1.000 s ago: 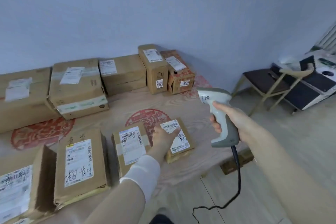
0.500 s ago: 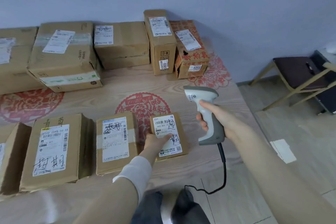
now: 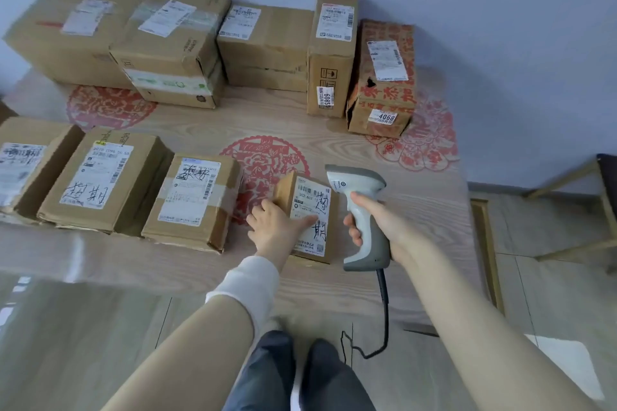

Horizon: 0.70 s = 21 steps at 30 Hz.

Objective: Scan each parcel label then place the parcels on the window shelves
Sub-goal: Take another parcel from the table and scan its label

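The small brown cardboard parcel point(image 3: 320, 210) lies flat on the low, pale wooden platform point(image 3: 417, 210), last on the right in the front row and close to the platform's near edge. Its white label point(image 3: 309, 243), marked with black handwriting, faces up.

From the head camera, the person's left hand point(image 3: 277, 227) holds this parcel, fingers curled over its left side and thumb laid across the label. The right hand point(image 3: 377, 223) is wrapped tightly round the handle of a grey-and-white handheld barcode scanner point(image 3: 369, 250). The scanner stands just beside the parcel's right edge with its head above the parcel's far corner. Whether it touches the parcel I cannot tell. A black cable point(image 3: 385, 304) hangs from the handle past the platform's edge to the floor.

To the left a narrow gap, showing a red paper-cut flower pattern point(image 3: 263, 157), separates the parcel from a taped brown box with a white label point(image 3: 197, 197). Beyond that sits a wider brown box point(image 3: 100, 177).

Behind the front row, a bare strip of wood runs across to the back row, where a tall narrow brown box point(image 3: 332, 53) and a red-printed carton point(image 3: 384, 77) stand against the pale blue wall point(image 3: 500, 10).

Right of the scanner the wood is open as far as the platform's right edge. Past it lies pale floor point(image 3: 551, 294), with a wooden-framed stool point(image 3: 574, 243) well apart.
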Motion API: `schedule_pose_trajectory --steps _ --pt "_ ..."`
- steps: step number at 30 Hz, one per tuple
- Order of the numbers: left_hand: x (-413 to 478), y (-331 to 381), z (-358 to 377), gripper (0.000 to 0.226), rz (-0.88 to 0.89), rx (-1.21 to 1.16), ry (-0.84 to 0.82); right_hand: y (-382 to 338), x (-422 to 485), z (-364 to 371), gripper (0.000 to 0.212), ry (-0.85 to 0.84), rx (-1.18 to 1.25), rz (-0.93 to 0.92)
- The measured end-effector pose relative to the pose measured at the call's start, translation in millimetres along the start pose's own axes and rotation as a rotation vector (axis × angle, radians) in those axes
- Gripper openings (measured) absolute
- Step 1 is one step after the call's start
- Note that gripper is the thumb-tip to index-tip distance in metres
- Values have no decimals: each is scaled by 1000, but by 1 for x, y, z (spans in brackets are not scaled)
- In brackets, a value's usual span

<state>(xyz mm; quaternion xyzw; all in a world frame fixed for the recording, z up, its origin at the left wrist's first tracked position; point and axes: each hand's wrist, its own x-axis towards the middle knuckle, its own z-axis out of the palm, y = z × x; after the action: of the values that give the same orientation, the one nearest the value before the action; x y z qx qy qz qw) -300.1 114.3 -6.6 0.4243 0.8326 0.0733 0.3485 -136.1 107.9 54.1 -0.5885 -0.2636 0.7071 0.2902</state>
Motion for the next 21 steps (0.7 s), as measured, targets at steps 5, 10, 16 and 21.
schedule_pose_trajectory --steps 5,10,16,21 --pt "-3 8 17 99 -1 -87 -62 5 1 -18 29 23 16 -13" --pt "11 -7 11 117 14 -38 -307 10 1 -25 32 59 23 3" --pt "18 -23 9 147 -38 -171 -413 11 -3 -20 31 46 15 2" --pt "-3 -26 5 116 124 63 -414 15 -6 -16 32 51 20 -19"
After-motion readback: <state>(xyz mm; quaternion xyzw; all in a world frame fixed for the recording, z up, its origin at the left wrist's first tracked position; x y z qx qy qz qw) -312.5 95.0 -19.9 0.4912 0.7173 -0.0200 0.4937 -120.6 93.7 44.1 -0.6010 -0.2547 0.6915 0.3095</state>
